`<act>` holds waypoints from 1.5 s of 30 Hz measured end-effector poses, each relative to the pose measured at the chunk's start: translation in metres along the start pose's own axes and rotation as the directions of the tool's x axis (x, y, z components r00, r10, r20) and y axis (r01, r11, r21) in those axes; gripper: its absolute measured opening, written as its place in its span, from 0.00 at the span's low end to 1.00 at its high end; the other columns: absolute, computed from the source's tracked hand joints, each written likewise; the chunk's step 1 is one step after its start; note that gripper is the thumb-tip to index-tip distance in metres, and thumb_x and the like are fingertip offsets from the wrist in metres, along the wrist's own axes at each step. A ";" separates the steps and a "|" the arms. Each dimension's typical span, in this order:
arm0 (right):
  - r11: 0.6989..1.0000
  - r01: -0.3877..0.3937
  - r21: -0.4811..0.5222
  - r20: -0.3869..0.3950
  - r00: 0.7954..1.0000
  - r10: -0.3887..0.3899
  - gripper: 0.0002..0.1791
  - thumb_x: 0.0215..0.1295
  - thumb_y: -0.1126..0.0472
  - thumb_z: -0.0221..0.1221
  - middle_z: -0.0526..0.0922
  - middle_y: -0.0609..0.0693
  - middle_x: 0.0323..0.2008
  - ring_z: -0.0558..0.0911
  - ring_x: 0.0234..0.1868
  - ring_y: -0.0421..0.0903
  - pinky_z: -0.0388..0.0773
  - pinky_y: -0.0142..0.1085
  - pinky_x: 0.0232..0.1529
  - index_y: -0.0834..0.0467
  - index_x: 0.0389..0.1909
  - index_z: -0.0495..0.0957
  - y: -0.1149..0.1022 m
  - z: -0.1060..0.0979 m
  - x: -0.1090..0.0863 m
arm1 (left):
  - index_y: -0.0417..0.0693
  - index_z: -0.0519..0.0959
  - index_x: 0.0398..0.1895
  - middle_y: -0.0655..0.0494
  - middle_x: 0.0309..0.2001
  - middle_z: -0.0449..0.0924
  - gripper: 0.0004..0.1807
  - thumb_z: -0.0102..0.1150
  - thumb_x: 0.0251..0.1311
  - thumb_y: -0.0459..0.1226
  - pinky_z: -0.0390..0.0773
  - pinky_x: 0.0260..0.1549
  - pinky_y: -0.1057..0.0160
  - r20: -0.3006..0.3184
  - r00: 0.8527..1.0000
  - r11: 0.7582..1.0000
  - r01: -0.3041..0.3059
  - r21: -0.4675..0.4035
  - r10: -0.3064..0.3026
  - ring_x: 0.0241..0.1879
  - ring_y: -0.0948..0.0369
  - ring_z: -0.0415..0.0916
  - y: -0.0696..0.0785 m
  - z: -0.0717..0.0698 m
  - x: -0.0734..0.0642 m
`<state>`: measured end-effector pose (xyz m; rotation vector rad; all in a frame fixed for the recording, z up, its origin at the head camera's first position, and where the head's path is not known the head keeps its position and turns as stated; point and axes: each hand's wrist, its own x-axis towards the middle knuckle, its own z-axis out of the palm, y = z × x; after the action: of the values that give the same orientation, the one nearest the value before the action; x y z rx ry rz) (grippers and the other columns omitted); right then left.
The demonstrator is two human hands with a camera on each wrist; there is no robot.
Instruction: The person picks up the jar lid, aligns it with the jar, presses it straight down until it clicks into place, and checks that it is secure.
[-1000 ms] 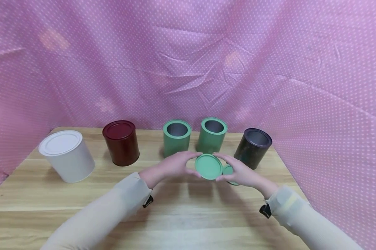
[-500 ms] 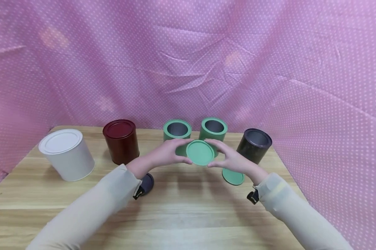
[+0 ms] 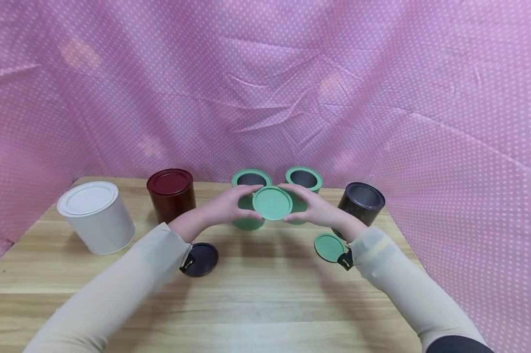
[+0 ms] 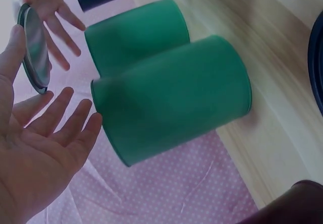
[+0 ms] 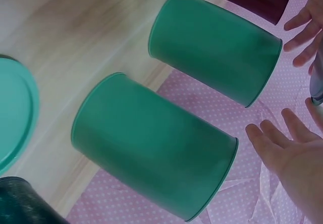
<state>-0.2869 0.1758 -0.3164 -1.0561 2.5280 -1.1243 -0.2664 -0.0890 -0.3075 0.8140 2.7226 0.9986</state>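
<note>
Raised before the two open green cans, a round green lid (image 3: 272,203) is pinched by its edge from both sides. My left hand (image 3: 223,208) grips its left edge between thumb and forefinger, the other fingers spread in the left wrist view. My right hand (image 3: 320,211) holds the right edge the same way. The left green can (image 3: 247,224) stands partly behind the lid; its rim shows above. Beside it, the right green can (image 3: 304,171) is partly covered by my right hand. In the left wrist view the lid (image 4: 36,50) hangs above the cans' rims, apart from them.
A second green lid (image 3: 329,247) lies by my right wrist, a black lid (image 3: 203,260) by my left. At left stand a white can (image 3: 98,220) and a dark red can (image 3: 171,193), both lidded. An open black can (image 3: 361,203) stands right. Pink dotted cloth (image 3: 265,88) hangs behind.
Both hands have carried the green lid away from me and to the left, up to the left green can. The black lid and the second green lid have come into fuller view.
</note>
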 end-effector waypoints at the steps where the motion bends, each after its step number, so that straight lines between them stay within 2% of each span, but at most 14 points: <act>1: 1.000 0.005 0.000 -0.002 1.000 -0.005 0.45 0.55 0.60 0.70 0.61 0.60 0.70 0.62 0.71 0.57 0.59 0.56 0.69 0.59 0.72 0.58 0.000 0.000 0.003 | 0.45 0.60 0.73 0.42 0.67 0.66 0.45 0.70 0.54 0.47 0.66 0.65 0.46 0.002 1.000 1.000 0.006 -0.011 -0.006 0.67 0.47 0.65 -0.001 -0.002 0.000; 7: 0.999 0.032 0.005 -0.007 0.999 -0.032 0.44 0.57 0.62 0.69 0.64 0.59 0.69 0.63 0.70 0.56 0.61 0.55 0.70 0.61 0.72 0.58 -0.002 -0.001 0.020 | 0.44 0.59 0.73 0.43 0.64 0.70 0.45 0.69 0.55 0.46 0.66 0.65 0.44 -0.013 1.000 0.998 0.014 -0.059 -0.014 0.65 0.47 0.67 -0.006 -0.016 0.000; 12: 1.000 0.020 0.000 0.002 1.000 -0.020 0.43 0.59 0.59 0.67 0.64 0.56 0.70 0.64 0.70 0.55 0.62 0.54 0.69 0.58 0.73 0.58 -0.003 -0.002 0.035 | 0.45 0.59 0.74 0.44 0.60 0.75 0.44 0.68 0.56 0.46 0.67 0.64 0.44 -0.035 0.999 0.999 0.024 -0.049 -0.026 0.63 0.48 0.69 -0.014 -0.025 0.001; 15: 1.000 0.007 0.010 0.016 1.000 -0.008 0.43 0.60 0.57 0.67 0.65 0.55 0.69 0.64 0.71 0.55 0.62 0.55 0.69 0.56 0.73 0.57 -0.003 -0.003 0.043 | 0.47 0.58 0.74 0.44 0.63 0.73 0.44 0.67 0.57 0.46 0.66 0.65 0.44 -0.043 0.998 0.998 0.039 -0.042 -0.040 0.65 0.49 0.68 -0.020 -0.028 0.004; 19: 1.000 -0.005 0.023 0.041 0.999 0.004 0.42 0.61 0.56 0.65 0.64 0.53 0.71 0.63 0.71 0.53 0.61 0.55 0.70 0.55 0.74 0.56 -0.003 -0.007 0.053 | 0.48 0.60 0.74 0.44 0.67 0.69 0.42 0.67 0.57 0.45 0.66 0.65 0.45 -0.062 0.997 0.996 0.050 -0.075 -0.054 0.66 0.47 0.66 -0.026 -0.033 0.007; 26: 0.996 -0.078 0.044 0.064 0.995 0.075 0.42 0.62 0.53 0.65 0.62 0.49 0.72 0.63 0.71 0.53 0.62 0.52 0.70 0.49 0.74 0.56 -0.004 -0.015 0.068 | 0.48 0.59 0.74 0.42 0.66 0.69 0.42 0.66 0.59 0.46 0.70 0.63 0.46 -0.067 0.994 0.987 0.079 -0.142 -0.089 0.65 0.43 0.68 -0.036 -0.039 0.014; 31: 0.990 -0.127 0.066 0.090 0.989 0.121 0.41 0.62 0.52 0.65 0.60 0.47 0.73 0.60 0.73 0.52 0.59 0.49 0.71 0.46 0.74 0.57 -0.005 -0.018 0.076 | 0.50 0.59 0.74 0.43 0.68 0.67 0.41 0.65 0.59 0.47 0.72 0.60 0.46 -0.062 0.992 0.985 0.098 -0.143 -0.108 0.64 0.44 0.69 -0.041 -0.043 0.018; 34: 0.985 -0.156 0.079 0.105 0.983 0.147 0.42 0.62 0.52 0.65 0.60 0.48 0.73 0.61 0.73 0.52 0.59 0.51 0.71 0.46 0.74 0.56 -0.006 -0.021 0.083 | 0.52 0.58 0.75 0.43 0.71 0.63 0.42 0.64 0.60 0.49 0.69 0.62 0.44 -0.058 0.991 0.985 0.116 -0.128 -0.124 0.67 0.43 0.65 -0.045 -0.047 0.021; 38: 0.985 -0.155 0.080 0.102 0.984 0.146 0.42 0.62 0.55 0.65 0.60 0.50 0.73 0.59 0.74 0.52 0.58 0.52 0.72 0.48 0.74 0.56 -0.005 -0.024 0.092 | 0.53 0.56 0.75 0.45 0.73 0.59 0.42 0.63 0.61 0.49 0.65 0.66 0.43 -0.048 0.989 0.981 0.132 -0.143 -0.140 0.70 0.44 0.59 -0.049 -0.050 0.027; 45: 0.978 -0.197 0.063 0.128 0.974 0.187 0.42 0.61 0.51 0.65 0.58 0.48 0.74 0.58 0.74 0.53 0.58 0.54 0.71 0.44 0.74 0.56 0.002 -0.022 0.096 | 0.49 0.55 0.75 0.42 0.72 0.60 0.42 0.63 0.62 0.46 0.64 0.67 0.46 -0.034 0.989 0.975 0.133 -0.176 -0.141 0.70 0.45 0.60 -0.056 -0.045 0.032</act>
<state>-0.3675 0.1249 -0.2913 -0.8148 2.4117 -1.0592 -0.3318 -0.1330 -0.3057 0.5729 2.6397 1.2163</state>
